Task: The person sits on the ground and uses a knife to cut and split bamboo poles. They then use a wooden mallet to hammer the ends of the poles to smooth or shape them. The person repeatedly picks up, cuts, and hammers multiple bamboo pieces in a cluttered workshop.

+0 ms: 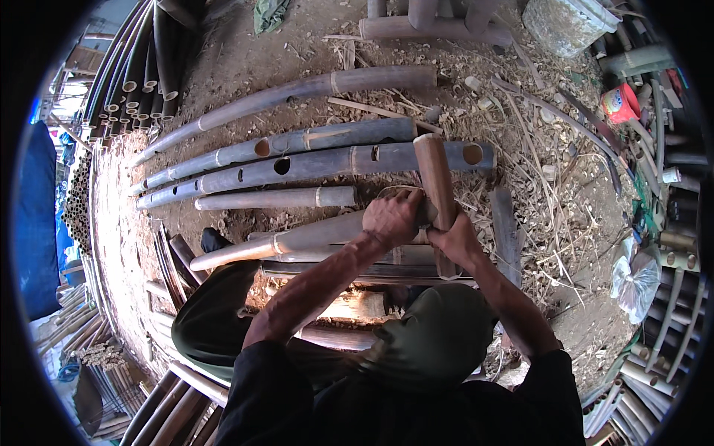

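Observation:
My right hand (456, 241) is wrapped round a thick brown wooden mallet (433, 171), whose broad end points away from me. Just left of it, my left hand (394, 218) is closed in a fist over a bamboo pole (316, 234). What the left fingers grip is hidden. That pole lies crosswise in front of my knees, its thinner end toward the left. Beyond my hands lies a dark bamboo pole with several cut openings (312, 163), and another pole with an opening (286, 143) rests behind it.
A long curved bamboo pole (297, 91) lies farther off, and a short one (279, 198) nearer. Shavings (550, 215) litter the ground on the right. A whitish bucket (569, 26), a red can (619, 102) and a clear plastic bag (636, 279) stand rightward. Stacked poles (137, 74) fill the far left.

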Demonstrator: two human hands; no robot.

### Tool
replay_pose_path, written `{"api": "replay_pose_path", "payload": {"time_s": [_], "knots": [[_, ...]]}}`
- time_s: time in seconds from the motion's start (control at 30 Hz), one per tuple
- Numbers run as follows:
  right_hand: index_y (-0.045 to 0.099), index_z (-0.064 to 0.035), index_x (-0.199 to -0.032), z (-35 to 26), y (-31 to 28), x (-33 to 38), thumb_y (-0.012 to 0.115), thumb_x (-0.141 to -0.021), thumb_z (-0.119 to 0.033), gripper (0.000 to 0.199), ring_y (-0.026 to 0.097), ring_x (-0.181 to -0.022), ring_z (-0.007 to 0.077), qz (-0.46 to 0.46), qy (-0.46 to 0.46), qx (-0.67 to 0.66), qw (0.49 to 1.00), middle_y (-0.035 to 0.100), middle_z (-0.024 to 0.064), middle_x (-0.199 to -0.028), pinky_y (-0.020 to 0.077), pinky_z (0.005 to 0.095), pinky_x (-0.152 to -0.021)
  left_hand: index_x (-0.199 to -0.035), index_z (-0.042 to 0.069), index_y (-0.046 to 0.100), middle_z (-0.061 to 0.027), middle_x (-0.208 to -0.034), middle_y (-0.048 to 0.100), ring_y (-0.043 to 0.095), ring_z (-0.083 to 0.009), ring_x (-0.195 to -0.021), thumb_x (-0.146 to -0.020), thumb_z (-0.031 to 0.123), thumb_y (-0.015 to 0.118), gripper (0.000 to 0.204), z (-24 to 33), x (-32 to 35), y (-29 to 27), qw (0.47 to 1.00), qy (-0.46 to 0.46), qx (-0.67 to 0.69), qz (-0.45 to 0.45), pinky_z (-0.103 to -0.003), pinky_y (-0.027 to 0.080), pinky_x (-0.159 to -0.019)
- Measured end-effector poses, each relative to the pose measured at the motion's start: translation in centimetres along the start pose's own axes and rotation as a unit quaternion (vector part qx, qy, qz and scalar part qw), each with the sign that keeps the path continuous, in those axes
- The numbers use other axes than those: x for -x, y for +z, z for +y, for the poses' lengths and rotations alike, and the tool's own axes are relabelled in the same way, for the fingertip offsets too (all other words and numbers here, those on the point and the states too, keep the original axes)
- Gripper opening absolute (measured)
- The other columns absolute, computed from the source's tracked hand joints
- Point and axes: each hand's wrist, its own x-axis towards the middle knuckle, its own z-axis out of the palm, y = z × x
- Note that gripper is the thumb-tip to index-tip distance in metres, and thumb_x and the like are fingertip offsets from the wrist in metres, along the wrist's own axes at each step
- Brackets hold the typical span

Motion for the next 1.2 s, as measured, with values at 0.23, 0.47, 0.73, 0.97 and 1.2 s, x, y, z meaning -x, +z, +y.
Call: {"api": "replay_pose_path", "payload": {"time_s": [0.23, 0.47, 0.73, 0.97, 1.2], "knots": [[0.037, 0.0015, -0.140, 3.8, -6.3, 2.1, 0.073, -0.085, -0.034, 0.075, 0.045, -0.124, 0.0370, 0.202, 0.017, 0.172, 0.964, 0.046, 0.0247, -0.134, 0.0395, 0.0466, -0.102, -0.110, 0.009, 0.053, -0.0168, -0.098, 0.065, 0.066, -0.0382, -0.091, -0.075, 0.022, 0.068, 0.041, -0.7, -0.4, -0.6, 1.000, -0.001, 0.025, -0.010, -0.049, 0.053, -0.075], [0.035, -0.0015, -0.139, 14.1, -9.6, 8.6, 0.080, -0.072, -0.037, 0.088, 0.057, -0.109, 0.0429, 0.189, 0.238, 0.363, 0.881, 0.056, 0.0273, -0.120, 0.0475, 0.0499, -0.092, -0.110, 0.006, 0.062, -0.0164, -0.109, 0.063, 0.063, -0.0348, -0.103, -0.060, 0.031, 0.078, 0.058, -3.3, -1.2, -0.6, 0.988, 0.052, 0.056, -0.137, -0.045, 0.052, -0.087], [0.040, 0.0018, -0.140, 4.8, -10.6, 8.1, 0.070, -0.088, -0.028, 0.067, 0.057, -0.117, 0.0254, 0.156, 0.151, -0.053, 0.975, 0.054, 0.0205, -0.133, 0.0458, 0.0359, -0.097, -0.112, 0.011, 0.060, -0.0148, -0.104, 0.065, 0.065, -0.0338, -0.099, -0.064, 0.030, 0.075, 0.054, -3.3, -2.0, -0.5, 0.996, -0.021, 0.014, -0.086, -0.046, 0.052, -0.084], [0.026, -0.0001, -0.151, 1.2, -8.0, 7.0, 0.066, -0.092, -0.027, 0.076, 0.048, -0.126, 0.0215, -0.058, 0.109, -0.120, 0.985, 0.045, 0.0142, -0.144, 0.0369, 0.0321, -0.106, -0.113, 0.014, 0.057, -0.0125, -0.093, 0.070, 0.067, -0.0356, -0.092, -0.072, 0.024, 0.071, 0.045, -2.2, -1.2, 0.6, 0.997, -0.041, 0.027, -0.063, -0.049, 0.052, -0.078], [0.030, -0.0051, -0.151, 1.7, -6.8, 7.7, 0.067, -0.091, -0.025, 0.073, 0.052, -0.117, 0.0183, 0.036, 0.138, -0.167, 0.976, 0.053, 0.0112, -0.134, 0.0411, 0.0315, -0.101, -0.120, 0.014, 0.050, -0.0169, -0.109, 0.064, 0.062, -0.0363, -0.104, -0.080, 0.018, 0.061, 0.042, -2.1, -0.6, 2.2, 1.000, -0.022, -0.009, -0.006, -0.048, 0.050, -0.086]]}}
